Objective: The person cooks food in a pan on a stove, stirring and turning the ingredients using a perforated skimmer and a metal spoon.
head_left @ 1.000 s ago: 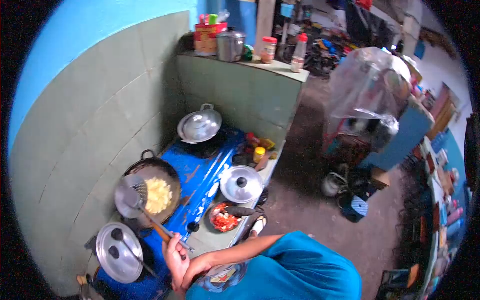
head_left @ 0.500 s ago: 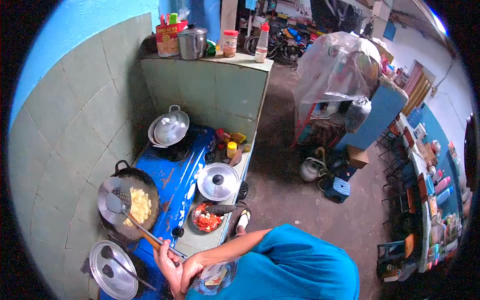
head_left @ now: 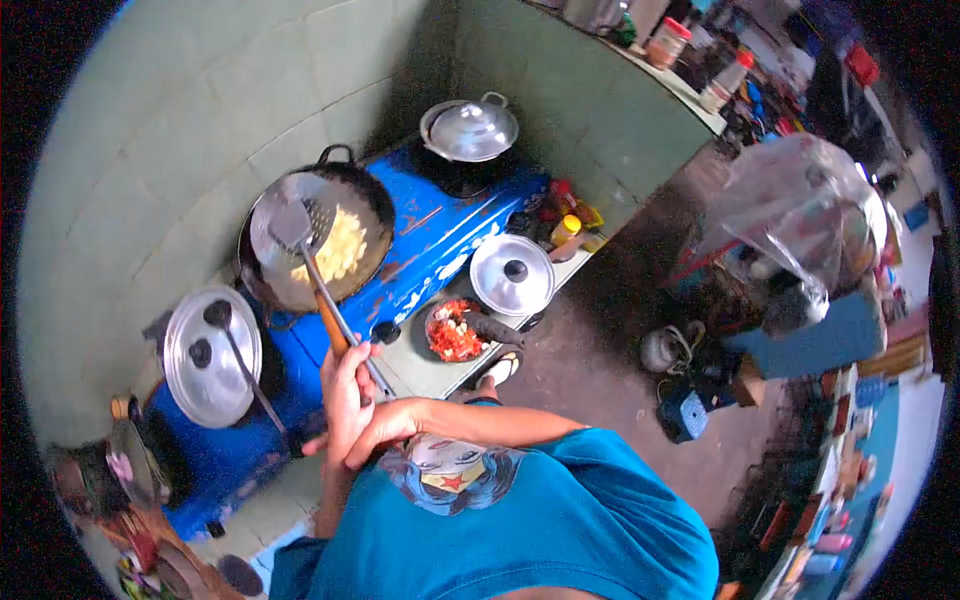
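My left hand (head_left: pixel 347 385) is closed round the handles of a flat spatula (head_left: pixel 291 226) and a perforated skimmer (head_left: pixel 320 218). Both utensil heads are over the left part of a dark wok (head_left: pixel 378 205), beside pale yellow pieces of food (head_left: pixel 344 246) lying in it. Crossing in front of my body, my right hand (head_left: pixel 385 428) is wrapped round my left wrist. Near the hands, a bowl of chopped red and white ingredients (head_left: pixel 455 343) sits on the tiled ledge, with a dark pestle (head_left: pixel 495 329) resting in it.
The wok and a lidded pot (head_left: pixel 473 130) stand on a blue stove (head_left: pixel 425 220). One lid (head_left: pixel 512 275) lies by the bowl; another (head_left: pixel 212 365), with a ladle (head_left: pixel 240 350) across it, is at left. A yellow-capped jar (head_left: pixel 566 230) stands near the tiled wall (head_left: pixel 560 90).
The view has tilted down and turned, so the stove sits higher and more right in the frame and more of the shirt shows. Both hands keep their holds.
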Available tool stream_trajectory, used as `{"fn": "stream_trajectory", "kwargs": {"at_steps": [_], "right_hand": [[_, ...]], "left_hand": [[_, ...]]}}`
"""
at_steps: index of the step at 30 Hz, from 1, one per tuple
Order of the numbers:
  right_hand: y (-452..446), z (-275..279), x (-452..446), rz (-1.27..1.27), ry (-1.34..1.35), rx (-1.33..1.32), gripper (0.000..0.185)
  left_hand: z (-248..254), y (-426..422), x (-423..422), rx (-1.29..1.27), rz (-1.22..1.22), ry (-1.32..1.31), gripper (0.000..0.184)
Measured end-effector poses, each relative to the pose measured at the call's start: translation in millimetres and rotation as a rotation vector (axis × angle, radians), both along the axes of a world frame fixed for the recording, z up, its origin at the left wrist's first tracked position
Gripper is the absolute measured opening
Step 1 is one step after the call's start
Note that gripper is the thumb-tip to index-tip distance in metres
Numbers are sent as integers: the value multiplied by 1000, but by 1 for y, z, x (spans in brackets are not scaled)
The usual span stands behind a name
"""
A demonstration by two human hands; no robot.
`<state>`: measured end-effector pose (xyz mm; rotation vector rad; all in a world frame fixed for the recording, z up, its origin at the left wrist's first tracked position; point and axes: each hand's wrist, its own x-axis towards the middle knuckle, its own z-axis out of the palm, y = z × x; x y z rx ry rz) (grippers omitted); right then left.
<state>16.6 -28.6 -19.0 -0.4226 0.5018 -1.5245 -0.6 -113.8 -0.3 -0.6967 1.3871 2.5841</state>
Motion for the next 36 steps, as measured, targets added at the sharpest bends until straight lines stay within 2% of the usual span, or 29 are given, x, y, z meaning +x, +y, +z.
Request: {"fn": "stream_trajectory", "kwargs": {"at_steps": [3, 5, 10, 12, 23, 25, 33, 35, 36], "right_hand": [[-2, -4, 0, 47, -17, 31, 66], [-4, -6, -2, 16, 24, -42, 68], [-1, 1, -5, 80, -2, -7, 62], [-5, -7, -5, 59, 86, -59, 60], [4, -5, -3, 73, -24, -60, 60], [5, -5, -3, 34, 28, -121, 59], [22, 11, -1, 78, -71, -126, 68], [23, -1, 0, 28, 3, -148, 69], [24, -2, 0, 57, -45, -135, 69]], "left_hand": [[2, -1, 1, 18, 51, -21, 21], [-1, 0, 0, 17, 48, 9, 22], [-1, 0, 1, 24, 75, 39, 21], [0, 1, 2, 24, 63, 22, 19], [4, 11, 1, -21, 87, 37, 15], [5, 13, 3, -46, 104, 39, 15], [5, 24, 7, -57, 111, 40, 12], [6, 29, 9, -39, 133, 35, 12], [3, 29, 9, -34, 124, 36, 13]]}}
